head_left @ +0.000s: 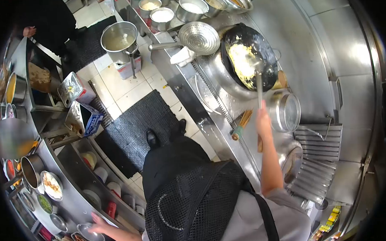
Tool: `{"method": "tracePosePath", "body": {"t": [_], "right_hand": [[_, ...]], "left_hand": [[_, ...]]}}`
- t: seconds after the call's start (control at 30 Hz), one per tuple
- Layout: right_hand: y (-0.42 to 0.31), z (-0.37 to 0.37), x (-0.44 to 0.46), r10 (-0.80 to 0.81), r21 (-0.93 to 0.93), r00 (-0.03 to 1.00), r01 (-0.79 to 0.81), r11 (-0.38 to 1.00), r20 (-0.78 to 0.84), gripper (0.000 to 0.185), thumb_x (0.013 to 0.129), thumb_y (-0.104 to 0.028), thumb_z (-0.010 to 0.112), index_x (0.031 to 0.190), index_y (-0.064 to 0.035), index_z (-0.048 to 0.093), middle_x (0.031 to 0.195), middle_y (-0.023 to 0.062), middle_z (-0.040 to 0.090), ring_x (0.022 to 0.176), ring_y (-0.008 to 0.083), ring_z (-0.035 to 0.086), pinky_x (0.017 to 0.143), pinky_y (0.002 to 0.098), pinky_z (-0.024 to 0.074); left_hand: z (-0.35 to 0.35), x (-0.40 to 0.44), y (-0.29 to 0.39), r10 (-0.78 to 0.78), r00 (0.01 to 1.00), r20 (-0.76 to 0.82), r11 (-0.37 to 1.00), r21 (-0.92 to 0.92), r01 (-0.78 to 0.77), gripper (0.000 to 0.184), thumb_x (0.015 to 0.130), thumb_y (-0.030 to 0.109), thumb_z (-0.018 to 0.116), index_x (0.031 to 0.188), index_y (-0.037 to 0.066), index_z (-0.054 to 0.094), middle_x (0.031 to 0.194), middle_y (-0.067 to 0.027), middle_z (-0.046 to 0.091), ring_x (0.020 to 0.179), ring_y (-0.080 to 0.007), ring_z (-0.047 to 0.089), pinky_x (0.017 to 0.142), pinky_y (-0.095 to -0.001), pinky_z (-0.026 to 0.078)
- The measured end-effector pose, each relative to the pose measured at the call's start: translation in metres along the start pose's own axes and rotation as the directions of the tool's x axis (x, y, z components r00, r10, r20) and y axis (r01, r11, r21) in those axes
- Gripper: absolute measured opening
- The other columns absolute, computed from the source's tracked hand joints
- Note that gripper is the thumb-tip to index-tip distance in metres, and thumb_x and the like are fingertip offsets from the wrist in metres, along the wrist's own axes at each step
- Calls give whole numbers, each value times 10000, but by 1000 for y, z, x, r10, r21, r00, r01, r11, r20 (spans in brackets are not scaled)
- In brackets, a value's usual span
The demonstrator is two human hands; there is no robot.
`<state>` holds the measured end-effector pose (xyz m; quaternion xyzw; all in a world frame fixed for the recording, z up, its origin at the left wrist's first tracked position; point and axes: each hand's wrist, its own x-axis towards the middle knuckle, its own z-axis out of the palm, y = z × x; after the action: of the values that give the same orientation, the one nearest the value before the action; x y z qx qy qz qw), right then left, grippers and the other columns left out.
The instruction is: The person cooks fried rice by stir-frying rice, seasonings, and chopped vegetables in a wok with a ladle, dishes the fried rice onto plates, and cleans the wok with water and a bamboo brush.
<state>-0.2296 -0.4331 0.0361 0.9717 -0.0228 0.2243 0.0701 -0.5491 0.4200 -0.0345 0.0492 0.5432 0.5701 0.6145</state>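
Observation:
My right hand [263, 121] is closed around the handle of a long metal wok ladle [260, 86]. Its head, smeared by motion, reaches into a black wok [268, 47] on the stove. Yellow scrambled egg and pale bits of food [241, 61] lie along the wok's left side. On the other side of me, my left hand [99, 225] is stretched over a shallow round bowl [90, 233] at the counter's edge. Thumb and fingers are apart there; whether they touch the rim is hard to tell.
A perforated strainer [198, 37] rests left of the wok, beside a white cloth [183, 56]. Metal pots [285, 112] stand near my right forearm. A stockpot [118, 38] stands beyond the floor mat [135, 122]. Another person's hand [29, 31] shows at upper left.

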Motion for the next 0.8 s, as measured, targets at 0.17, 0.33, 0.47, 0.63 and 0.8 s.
{"method": "tracePosePath", "body": {"t": [0.17, 0.33, 0.47, 0.63, 0.8], "right_hand": [[-29, -100, 92, 417, 342, 458, -882, 325, 785, 481, 1031, -255, 452, 1499, -162, 389, 651, 52, 546, 426, 134, 469, 358, 330, 409], [-8, -23, 11, 181, 282, 938, -267, 921, 297, 510, 1017, -233, 476, 1502, -112, 374, 851, 186, 673, 636, 267, 612, 626, 396, 524], [-35, -82, 71, 394, 279, 601, -731, 622, 696, 518, 1019, -259, 470, 1505, -116, 364, 908, 237, 666, 722, 305, 648, 713, 434, 540], [-54, -87, 26, 425, 372, 804, -576, 728, 415, 513, 1030, -273, 460, 1515, -136, 364, 620, 67, 503, 468, 137, 494, 420, 337, 453], [-30, -75, 70, 420, 325, 450, -884, 337, 788, 506, 1027, -276, 472, 1518, -269, 349, 744, 154, 651, 446, 191, 541, 409, 351, 454]], "left_hand": [[89, 86, -11, -262, 917, 300, 964, 116, 238, 955, 978, 506, 501, 1521, -23, -81, 1603, -215, 54, 1465, -403, 159, 1142, -604, 311], [142, 83, -34, -114, 883, 456, 888, 446, -116, 577, 1044, 283, 393, 1483, -61, 246, 1464, -241, 339, 1328, -401, 388, 1084, -539, 447], [166, 55, -46, -73, 948, 309, 914, 402, -61, 475, 1029, 185, 396, 1411, -97, 371, 1390, -250, 427, 1252, -417, 446, 1083, -540, 455], [156, 179, -41, -313, 837, 449, 753, 654, -69, 471, 986, 123, 420, 1390, -117, 393, 1422, -239, 428, 1296, -366, 452, 1090, -455, 473], [139, 94, -69, -136, 906, 402, 820, 558, -125, 455, 904, 1, 407, 1301, -223, 403, 1332, -327, 459, 1187, -477, 503, 1061, -474, 500]]}}
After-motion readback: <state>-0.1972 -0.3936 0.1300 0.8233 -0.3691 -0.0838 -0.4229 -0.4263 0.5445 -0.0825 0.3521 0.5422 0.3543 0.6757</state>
